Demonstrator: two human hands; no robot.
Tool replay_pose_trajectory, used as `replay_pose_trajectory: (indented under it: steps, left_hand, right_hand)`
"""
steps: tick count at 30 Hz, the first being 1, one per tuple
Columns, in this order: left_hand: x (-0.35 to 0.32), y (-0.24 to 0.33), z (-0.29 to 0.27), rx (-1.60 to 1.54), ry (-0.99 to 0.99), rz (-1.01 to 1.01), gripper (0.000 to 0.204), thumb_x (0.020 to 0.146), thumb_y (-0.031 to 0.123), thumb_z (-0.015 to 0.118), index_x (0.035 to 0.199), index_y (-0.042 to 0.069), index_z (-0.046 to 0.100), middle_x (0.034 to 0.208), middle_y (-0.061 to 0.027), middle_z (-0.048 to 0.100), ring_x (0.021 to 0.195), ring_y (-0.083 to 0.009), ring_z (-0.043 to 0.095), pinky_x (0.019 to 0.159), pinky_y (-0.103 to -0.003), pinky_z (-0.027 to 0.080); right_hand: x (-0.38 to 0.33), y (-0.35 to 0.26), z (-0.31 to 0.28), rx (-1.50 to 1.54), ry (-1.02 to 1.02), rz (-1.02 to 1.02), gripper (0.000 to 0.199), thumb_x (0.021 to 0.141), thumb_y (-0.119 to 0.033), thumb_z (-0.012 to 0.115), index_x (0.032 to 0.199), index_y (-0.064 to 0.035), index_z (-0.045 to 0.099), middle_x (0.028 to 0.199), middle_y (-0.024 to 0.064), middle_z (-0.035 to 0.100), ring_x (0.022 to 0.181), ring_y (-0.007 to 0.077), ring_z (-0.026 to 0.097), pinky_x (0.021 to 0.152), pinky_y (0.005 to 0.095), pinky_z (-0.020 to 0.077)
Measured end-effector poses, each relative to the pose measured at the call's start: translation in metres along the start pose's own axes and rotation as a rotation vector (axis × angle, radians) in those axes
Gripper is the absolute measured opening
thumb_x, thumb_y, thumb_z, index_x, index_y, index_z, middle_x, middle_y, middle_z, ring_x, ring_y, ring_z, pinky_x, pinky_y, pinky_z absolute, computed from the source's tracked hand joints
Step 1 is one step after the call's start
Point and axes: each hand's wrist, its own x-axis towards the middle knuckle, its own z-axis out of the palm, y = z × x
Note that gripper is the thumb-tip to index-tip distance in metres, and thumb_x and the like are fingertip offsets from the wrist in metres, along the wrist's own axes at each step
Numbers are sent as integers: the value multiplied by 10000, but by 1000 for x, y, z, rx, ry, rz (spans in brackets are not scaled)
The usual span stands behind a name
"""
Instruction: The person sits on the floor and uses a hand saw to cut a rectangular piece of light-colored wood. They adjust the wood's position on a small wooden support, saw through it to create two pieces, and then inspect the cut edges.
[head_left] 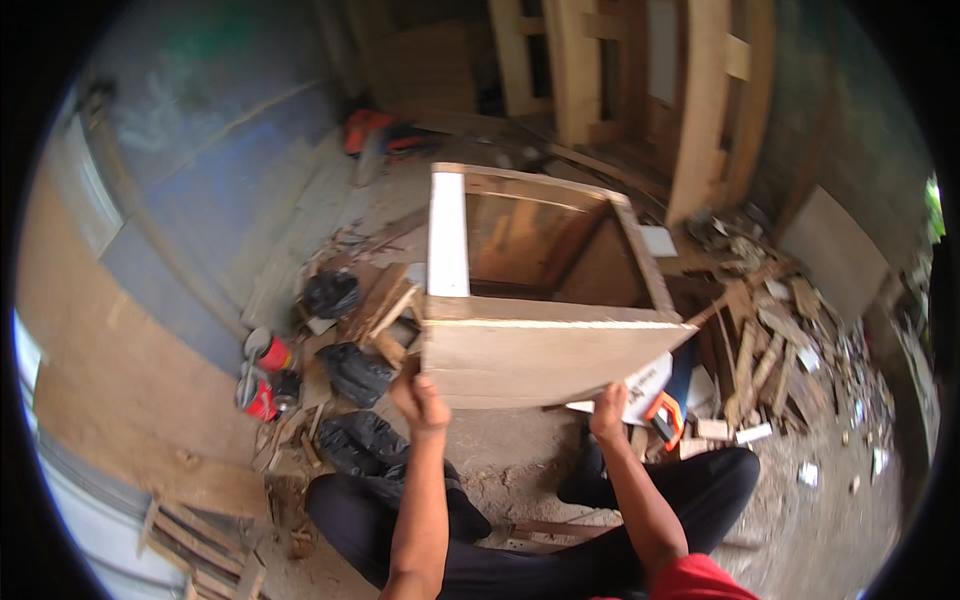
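Observation:
In front of me I hold a wooden box (540,362), a plywood-sided frame with an open side through which its hollow inside shows. One strip on its left edge is white. My left hand (422,402) is closed on the lower left corner, thumb on the front panel. My right hand (608,412) is closed on the lower edge, nearer the right end. The fingers of both hands are partly hidden behind the panel. Just right of my right hand lies a handsaw (664,418) with an orange and black handle, its blade partly covered by the box.
Red paint cans (262,396) and black plastic bags (356,374) lie to the left. Wood offcuts and rubble (770,360) are heaped at the right. Tall wooden frames (700,110) lean at the back. A large plywood sheet (120,370) stands at the left.

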Motion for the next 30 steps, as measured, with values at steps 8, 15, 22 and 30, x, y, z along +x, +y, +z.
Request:
replay_pose_trajectory:
  steps: [8,15,22,30]
  left_hand:
    - [-15,-15,-8,111,62,39,670,959,533,416,944,-119,568,783,-147,620,696,-198,586,621,-337,447]
    - [-6,-7,-18,15,-49,-56,638,985,485,396,1054,-132,539,962,-158,623,812,-193,585,702,-304,463]
    - [25,-27,16,231,-266,-75,464,996,334,478,761,-62,537,600,-48,503,577,-119,420,520,-339,348]
    - [-2,-194,3,354,-631,-342,563,980,424,498,716,-72,528,545,-134,436,564,-158,434,548,-382,384]
  right_hand:
    - [15,-33,7,515,49,246,455,1018,-314,365,1214,86,460,1094,120,559,978,176,482,883,310,379]
    - [21,-48,0,565,35,269,486,1004,-295,370,1248,118,444,1192,202,553,1127,277,509,991,370,367]
    - [6,-68,8,468,15,637,524,1037,-373,342,1217,100,479,1075,123,569,1002,188,484,918,315,381]
    - [-61,-65,45,667,-191,1245,698,998,-494,432,1376,92,395,1385,162,461,1283,233,396,1083,330,281]
